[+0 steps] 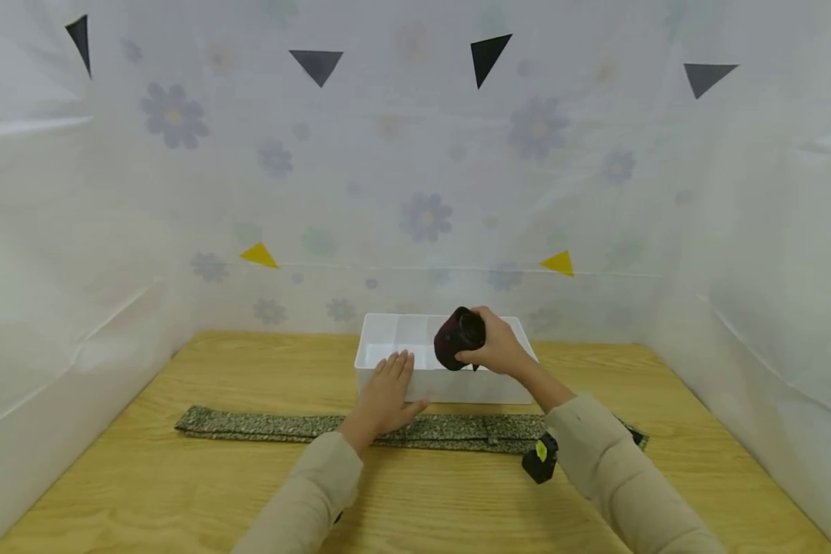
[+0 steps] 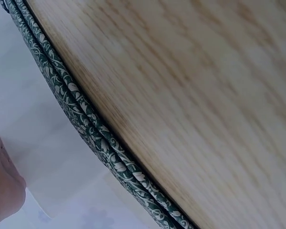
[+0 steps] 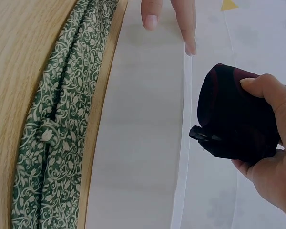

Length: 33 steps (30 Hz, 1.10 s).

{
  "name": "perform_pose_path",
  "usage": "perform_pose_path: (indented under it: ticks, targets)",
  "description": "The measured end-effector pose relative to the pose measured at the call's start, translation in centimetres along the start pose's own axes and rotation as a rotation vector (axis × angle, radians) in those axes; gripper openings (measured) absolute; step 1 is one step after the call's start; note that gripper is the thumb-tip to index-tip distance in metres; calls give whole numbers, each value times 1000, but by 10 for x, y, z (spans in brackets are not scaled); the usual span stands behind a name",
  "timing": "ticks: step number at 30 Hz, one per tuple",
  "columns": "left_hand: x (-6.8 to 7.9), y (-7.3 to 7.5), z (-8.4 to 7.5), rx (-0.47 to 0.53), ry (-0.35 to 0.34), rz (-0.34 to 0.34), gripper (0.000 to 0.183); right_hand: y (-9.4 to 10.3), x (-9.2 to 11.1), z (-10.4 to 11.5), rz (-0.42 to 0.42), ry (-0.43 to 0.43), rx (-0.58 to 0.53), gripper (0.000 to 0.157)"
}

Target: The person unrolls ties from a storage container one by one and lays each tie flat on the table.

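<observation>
My right hand [image 1: 498,346] grips a black-and-maroon hollow cylinder [image 1: 452,338], tilted over the front wall of a white plastic box [image 1: 450,387]. A small black flap sticks out of the cylinder [image 3: 229,114] in the right wrist view. Fingers extended, my left hand [image 1: 384,396] rests against the front rim of the box, left of the cylinder. Only part of that hand [image 2: 5,186] shows in the left wrist view. Between me and the box lies a long folded strip of green cloth with a pale leafy pattern [image 1: 270,425], passing beneath my left wrist.
The box stands toward the back of a wood-grain table [image 1: 145,477]. White sheeting with flowers [image 1: 425,217] and stuck-on triangles [image 1: 559,263] surrounds the table on the sides and back. A small black device with a yellow mark [image 1: 540,459] sits by my right sleeve.
</observation>
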State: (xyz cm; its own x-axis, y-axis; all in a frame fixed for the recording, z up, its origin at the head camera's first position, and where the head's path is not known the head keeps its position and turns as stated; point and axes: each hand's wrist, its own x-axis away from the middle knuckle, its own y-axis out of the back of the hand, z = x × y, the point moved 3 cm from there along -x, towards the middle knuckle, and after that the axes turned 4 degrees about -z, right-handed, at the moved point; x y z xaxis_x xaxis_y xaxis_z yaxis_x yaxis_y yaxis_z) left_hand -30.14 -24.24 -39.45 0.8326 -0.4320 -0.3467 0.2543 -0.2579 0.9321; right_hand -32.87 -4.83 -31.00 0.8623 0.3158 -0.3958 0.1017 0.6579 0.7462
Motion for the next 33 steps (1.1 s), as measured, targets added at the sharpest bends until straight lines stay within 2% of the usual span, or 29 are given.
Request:
perform_pose_path:
  ticks: [9,17,33]
  targets:
    - [3,-4,7,46,-42,-48,79,6,13,1,43,-29,-68,76]
    - [8,2,10,8,-124,-79,75,8,26,1,130,-99,-174,74]
    - [28,21,8,-29,-296,-282,78,-3,53,-3,345,-164,-411,66]
